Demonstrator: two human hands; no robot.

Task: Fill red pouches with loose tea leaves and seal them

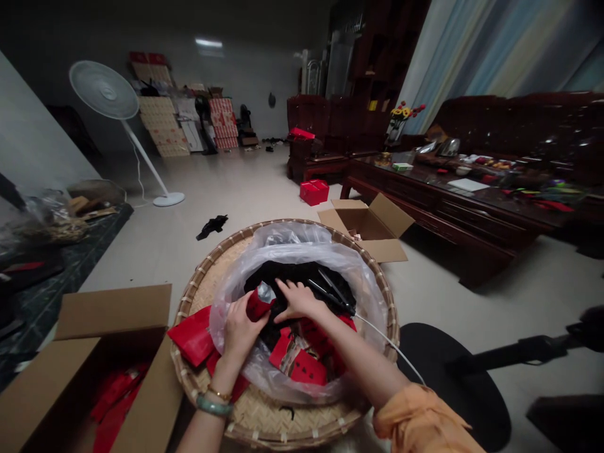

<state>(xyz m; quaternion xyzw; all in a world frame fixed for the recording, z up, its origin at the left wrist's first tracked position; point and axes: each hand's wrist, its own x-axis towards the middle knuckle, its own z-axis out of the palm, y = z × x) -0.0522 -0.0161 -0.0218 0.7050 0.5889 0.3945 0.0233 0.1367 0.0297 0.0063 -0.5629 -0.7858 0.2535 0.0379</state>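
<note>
Here, grips a red pouch [257, 307] in the left hand [240, 328], with fingers and thumb wrapped around the sides, silvery end uppermost, above the left part of a clear plastic bag [302, 253]. Holds the right hand [297, 300] spread wide just beside the pouch, over dark contents [283, 272] in the bag, with nothing visible between the fingers. Cannot tell about contact between fingertips and contents. Has a black two-armed tool [340, 304] just beyond the right hand, trailing a white cord [391, 345] over the bag's edge. Has red packets [306, 367] inside the bag below the right forearm, plus a flat red packet [192, 335] outside, at the left of the round woven tray [207, 270]. Wears a green bangle [214, 406] on the left wrist and an orange sleeve [419, 418] on the right arm. Faces an open cardboard box [113, 311] at near left, with red items inside, and another open carton [389, 220] beyond the tray at right, near a dark low table [438, 207].
</note>
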